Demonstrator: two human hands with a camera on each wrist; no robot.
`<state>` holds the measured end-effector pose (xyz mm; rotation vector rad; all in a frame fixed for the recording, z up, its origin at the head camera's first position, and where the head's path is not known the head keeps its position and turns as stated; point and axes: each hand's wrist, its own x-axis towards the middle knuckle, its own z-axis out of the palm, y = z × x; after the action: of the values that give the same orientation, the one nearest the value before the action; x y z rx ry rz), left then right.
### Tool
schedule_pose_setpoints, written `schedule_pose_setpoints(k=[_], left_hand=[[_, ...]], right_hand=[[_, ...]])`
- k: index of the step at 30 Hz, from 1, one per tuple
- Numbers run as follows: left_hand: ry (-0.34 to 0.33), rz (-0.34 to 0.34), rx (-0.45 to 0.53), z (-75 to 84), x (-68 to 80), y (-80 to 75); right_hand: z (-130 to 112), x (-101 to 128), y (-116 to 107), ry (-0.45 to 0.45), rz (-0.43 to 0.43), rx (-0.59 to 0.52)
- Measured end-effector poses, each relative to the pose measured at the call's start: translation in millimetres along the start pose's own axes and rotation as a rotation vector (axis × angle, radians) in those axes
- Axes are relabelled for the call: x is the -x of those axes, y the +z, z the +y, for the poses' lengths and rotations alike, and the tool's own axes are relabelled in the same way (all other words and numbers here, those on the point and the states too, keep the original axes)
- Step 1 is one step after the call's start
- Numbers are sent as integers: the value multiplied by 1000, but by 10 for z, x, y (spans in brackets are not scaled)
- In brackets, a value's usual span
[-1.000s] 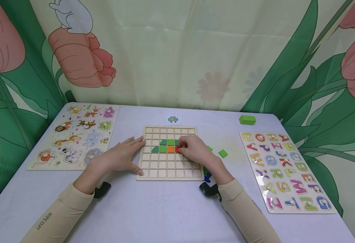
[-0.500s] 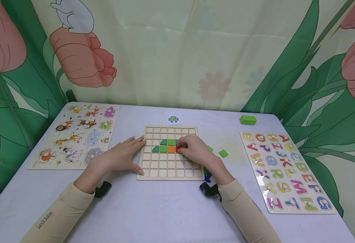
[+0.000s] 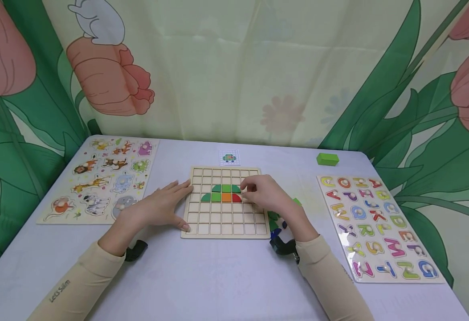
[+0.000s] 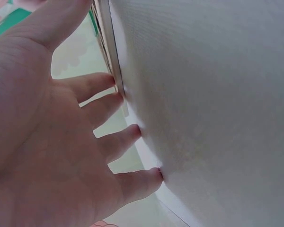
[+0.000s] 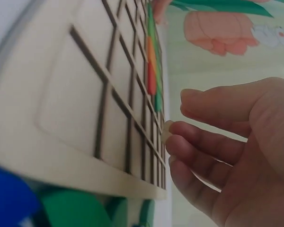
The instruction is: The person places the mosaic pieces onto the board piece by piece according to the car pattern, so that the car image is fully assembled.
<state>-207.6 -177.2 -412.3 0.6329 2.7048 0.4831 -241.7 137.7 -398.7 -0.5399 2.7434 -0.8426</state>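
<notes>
Steadying the board [image 3: 226, 223] mid-table with my flat left hand [image 3: 160, 207], my empty, loosely curled right hand [image 3: 268, 194] hovers beside the red tile [image 3: 236, 198]; tiles look light, stiff, best pinched by their edges.

Backdrop: you face a curtain [image 3: 234, 71] printed with pink tulips and broad green leaves.
Table: your table [image 3: 218, 276] wears a pale lilac cloth.
Light: soft, even, no hard shadows.
</notes>
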Motion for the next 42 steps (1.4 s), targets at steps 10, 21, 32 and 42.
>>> schedule_pose_setpoints(k=[10, 21, 32, 42], left_hand=[[-2, 1, 6, 12, 15, -12], [7, 0, 8, 10, 12, -11], [0, -5, 11, -3, -2, 4], [7, -3, 0, -2, -1, -1]], right_hand=[[96, 46, -247, 56, 37, -14], [252, 111, -400, 135, -3, 14], [381, 175, -459, 219, -72, 128], [414, 115, -350, 200, -35, 106]])
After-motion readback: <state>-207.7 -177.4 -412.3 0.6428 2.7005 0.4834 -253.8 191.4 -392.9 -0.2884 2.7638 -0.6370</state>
